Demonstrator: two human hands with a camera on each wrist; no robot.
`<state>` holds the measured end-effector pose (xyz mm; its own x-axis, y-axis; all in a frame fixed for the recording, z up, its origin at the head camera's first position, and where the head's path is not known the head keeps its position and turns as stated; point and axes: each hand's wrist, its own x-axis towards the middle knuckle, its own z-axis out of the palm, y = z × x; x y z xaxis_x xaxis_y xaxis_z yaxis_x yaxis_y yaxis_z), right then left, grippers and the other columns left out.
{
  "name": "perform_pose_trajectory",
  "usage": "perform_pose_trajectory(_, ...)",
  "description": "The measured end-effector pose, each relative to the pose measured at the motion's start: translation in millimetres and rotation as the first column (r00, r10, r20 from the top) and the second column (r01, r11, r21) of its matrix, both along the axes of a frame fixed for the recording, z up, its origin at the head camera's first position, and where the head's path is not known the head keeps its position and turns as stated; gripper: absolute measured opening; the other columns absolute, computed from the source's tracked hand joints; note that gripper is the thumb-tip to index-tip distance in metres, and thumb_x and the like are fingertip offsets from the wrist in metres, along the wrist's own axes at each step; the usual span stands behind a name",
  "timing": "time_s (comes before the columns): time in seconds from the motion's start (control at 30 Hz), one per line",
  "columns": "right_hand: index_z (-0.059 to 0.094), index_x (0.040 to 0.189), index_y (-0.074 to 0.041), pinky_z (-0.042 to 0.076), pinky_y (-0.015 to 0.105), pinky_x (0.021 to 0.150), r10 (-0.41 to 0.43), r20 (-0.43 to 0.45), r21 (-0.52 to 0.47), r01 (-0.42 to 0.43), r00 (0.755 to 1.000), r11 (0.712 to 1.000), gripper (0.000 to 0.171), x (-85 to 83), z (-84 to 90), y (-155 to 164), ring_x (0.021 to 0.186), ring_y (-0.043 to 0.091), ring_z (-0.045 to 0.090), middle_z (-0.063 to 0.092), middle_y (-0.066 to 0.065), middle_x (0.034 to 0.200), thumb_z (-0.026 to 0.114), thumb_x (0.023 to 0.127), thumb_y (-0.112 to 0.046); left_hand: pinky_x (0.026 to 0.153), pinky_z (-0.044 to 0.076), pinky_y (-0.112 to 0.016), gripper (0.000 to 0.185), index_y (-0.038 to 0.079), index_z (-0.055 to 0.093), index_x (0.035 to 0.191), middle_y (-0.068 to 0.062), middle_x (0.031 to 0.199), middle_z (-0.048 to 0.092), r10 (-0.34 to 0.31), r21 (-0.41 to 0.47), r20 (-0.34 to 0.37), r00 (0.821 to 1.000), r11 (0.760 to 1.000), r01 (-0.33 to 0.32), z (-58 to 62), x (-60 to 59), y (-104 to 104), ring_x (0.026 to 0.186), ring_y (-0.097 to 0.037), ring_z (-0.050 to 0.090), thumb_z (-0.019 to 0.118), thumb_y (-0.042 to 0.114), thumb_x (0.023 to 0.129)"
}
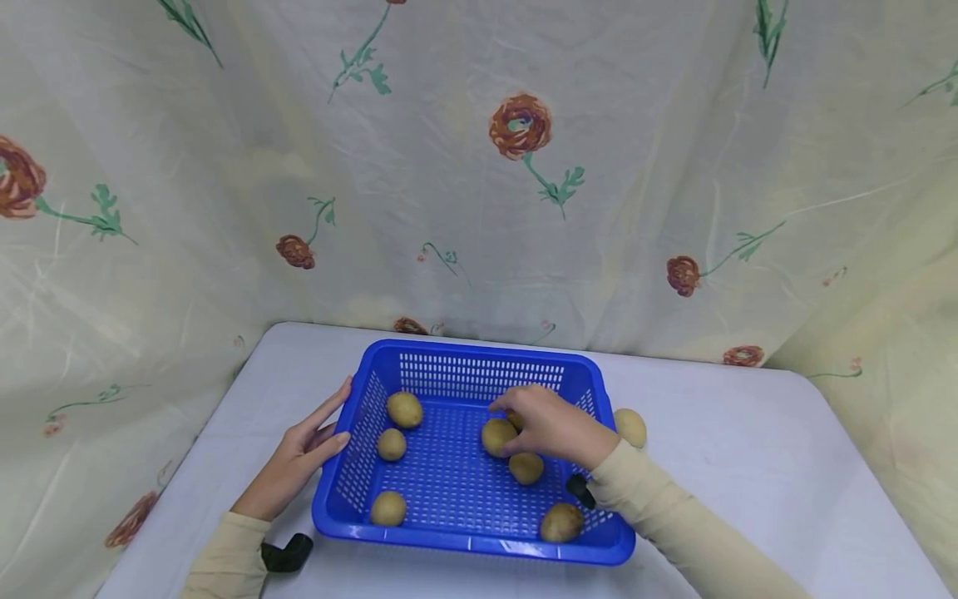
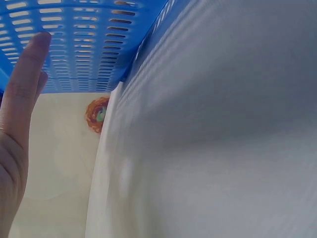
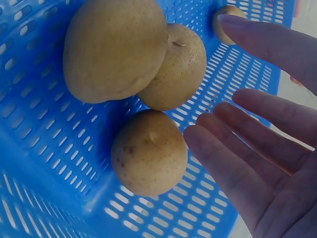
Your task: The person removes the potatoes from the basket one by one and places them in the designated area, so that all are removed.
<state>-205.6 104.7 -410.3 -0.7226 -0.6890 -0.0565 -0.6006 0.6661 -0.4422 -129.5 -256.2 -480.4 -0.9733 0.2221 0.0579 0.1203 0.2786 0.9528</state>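
A blue plastic basket [image 1: 467,545] with slotted walls holds several potatoes. My left hand [image 1: 303,457] rests against the basket's left side. In the left wrist view its straight finger [image 2: 25,82] lies along the slotted outer wall. My right hand [image 1: 557,426] reaches inside, over the right half. One potato [image 1: 498,438] lies beside its fingertips, with another potato [image 1: 526,468] just nearer; a further one is partly hidden beneath the hand. The right wrist view has the fingers spread and relaxed, with a potato [image 3: 148,153] close to a fingertip and nothing gripped.
Three potatoes lie along the basket's left side, including an upper one [image 1: 405,409]. Another potato [image 1: 561,522] sits in the near right corner. Outside the right wall, one potato [image 1: 630,426] is on the white-covered table [image 1: 733,466]. A flowered curtain [image 1: 449,166] hangs behind.
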Motion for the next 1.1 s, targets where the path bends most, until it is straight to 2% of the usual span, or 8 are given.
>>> perform_pose_trajectory(0.13,0.072,0.123,0.005,0.058,0.037,0.086,-0.003,0.024,0.008,0.003,1.0,1.0,0.049,-2.3,-2.6,-3,0.097,0.025,0.069,0.075,0.016,0.119,0.088,0.081,-0.013,0.116,0.034,-0.052,0.066,0.029,0.021,0.166,-0.001,0.175,0.012,-0.003,0.002,-0.005,1.0,1.0,0.003,-0.1,0.2,0,0.151,-0.044,0.039,0.053,0.027,0.109)
perform_pose_trajectory(0.33,0.072,0.124,0.003,0.059,0.042,0.093,-0.018,0.061,0.044,0.015,0.998,0.999,0.048,-5.9,-7.4,-9,0.107,0.028,0.071,0.075,0.016,0.122,0.087,0.081,-0.013,0.116,0.035,-0.052,0.066,0.028,0.021,0.166,-0.001,0.175,0.012,-0.003,0.007,-0.001,1.0,1.0,0.003,-0.6,0.1,0,0.15,-0.043,0.039,0.053,0.027,0.109)
perform_pose_trajectory(0.53,0.074,0.122,0.002,0.061,0.037,0.087,-0.041,0.097,0.067,0.035,0.994,0.997,0.047,-9.8,-11.8,-13,0.099,0.021,0.072,0.076,0.015,0.12,0.088,0.08,-0.014,0.116,0.036,-0.053,0.067,0.028,0.02,0.166,-0.001,0.176,0.012,-0.006,0.008,-0.002,1.0,1.0,0.006,-0.7,-0.1,0,0.15,-0.044,0.039,0.053,0.027,0.109)
perform_pose_trajectory(0.77,0.076,0.116,0.001,0.06,0.037,0.082,-0.049,0.079,0.064,0.044,0.996,0.997,0.04,-12.0,-16.5,-15,0.091,0.019,0.069,0.077,0.013,0.111,0.087,0.08,-0.011,0.117,0.035,-0.053,0.066,0.031,0.021,0.166,0.001,0.175,0.012,0.0,0.004,0.005,1.0,1.0,0.0,-0.9,-0.6,-1,0.15,-0.044,0.039,0.054,0.028,0.108)
perform_pose_trajectory(0.97,0.079,0.106,-0.003,0.056,0.034,0.075,-0.021,0.032,0.067,0.018,0.999,0.998,0.031,-12.1,-20.0,-18,0.082,0.015,0.064,0.076,0.006,0.097,0.088,0.077,-0.009,0.117,0.035,-0.052,0.066,0.03,0.021,0.166,0.001,0.175,0.013,-0.005,0.007,-0.002,1.0,1.0,0.005,-2.1,-0.5,-1,0.151,-0.043,0.038,0.054,0.027,0.109)
perform_pose_trajectory(1.1,0.079,0.105,-0.004,0.057,0.034,0.076,-0.016,0.034,0.074,0.014,0.999,0.997,0.03,-11.6,-20.5,-20,0.083,0.014,0.065,0.076,0.005,0.097,0.088,0.077,-0.01,0.116,0.035,-0.053,0.066,0.031,0.022,0.166,0.001,0.175,0.013,-0.003,0.002,-0.005,1.0,1.0,0.003,-2.3,-0.6,-1,0.151,-0.044,0.038,0.054,0.027,0.108)
